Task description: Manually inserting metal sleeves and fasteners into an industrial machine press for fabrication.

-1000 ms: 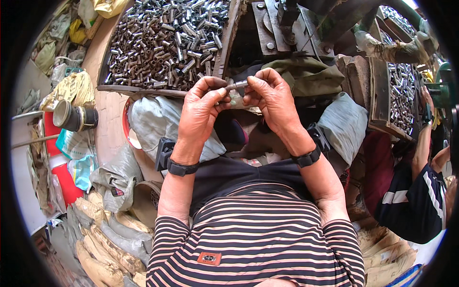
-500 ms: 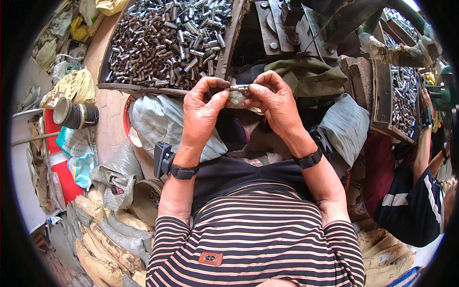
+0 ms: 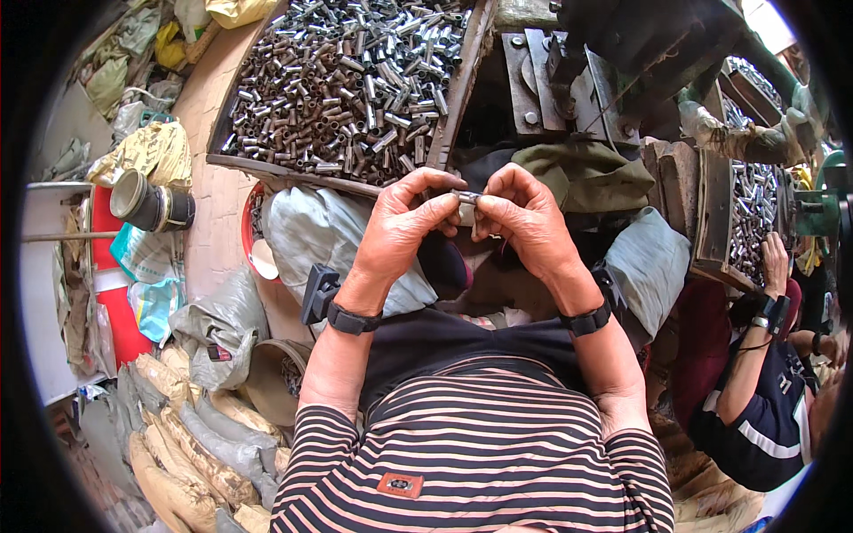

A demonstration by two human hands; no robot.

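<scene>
A small shiny metal tube [image 3: 467,197] is pinched between my two hands, in front of my lap. My left hand [image 3: 398,218] grips its left end with thumb and fingertips. At its right end, the thumb and forefinger of my right hand [image 3: 526,217] are closed on it. Just beyond my left hand lies a wide tray [image 3: 293,172] heaped with similar short metal tubes [image 3: 342,98], some silvery and some brown. Past my right hand a bundle of olive cloth [image 3: 582,175] lies below a dark machine [image 3: 542,84] with bolted metal plates.
At the right, another person's hand [image 3: 775,262] is at a second box [image 3: 713,209] of metal tubes. Filled sacks [image 3: 200,444] lie at the lower left, near a grey plastic bag [image 3: 218,320]. A black cylindrical container [image 3: 169,211] stands at the left.
My view has shifted, so the tray and machine sit lower and farther right. Both my hands still hold the tube. The other person's hand has come down onto the box at the right.
</scene>
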